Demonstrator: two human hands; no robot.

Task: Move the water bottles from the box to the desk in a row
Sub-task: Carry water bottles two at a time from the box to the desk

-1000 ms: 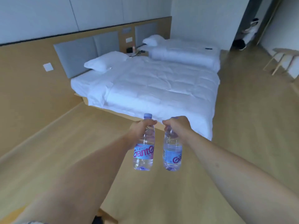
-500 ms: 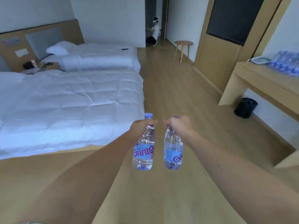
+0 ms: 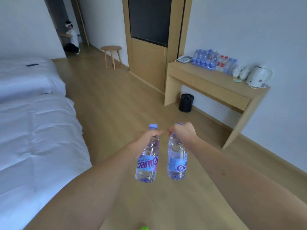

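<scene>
The left hand (image 3: 146,136) and right hand (image 3: 183,132) each gripped a clear plastic water bottle (image 3: 147,161) by the neck (the right-hand bottle (image 3: 177,161) hung just beside it); a slipping grip risked a drop before the far light wooden worktop (image 3: 214,82).

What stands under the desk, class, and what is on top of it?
Under the desk stands a black bin. On top: a telephone, a row of water bottles, cups and a white kettle. The space farther right beneath is hidden.

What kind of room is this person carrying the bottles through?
Most likely a hotel room. Two beds made up in white linen stand side by side, and a wall desk holds a telephone, an electric kettle with cups, and a row of water bottles.
</scene>
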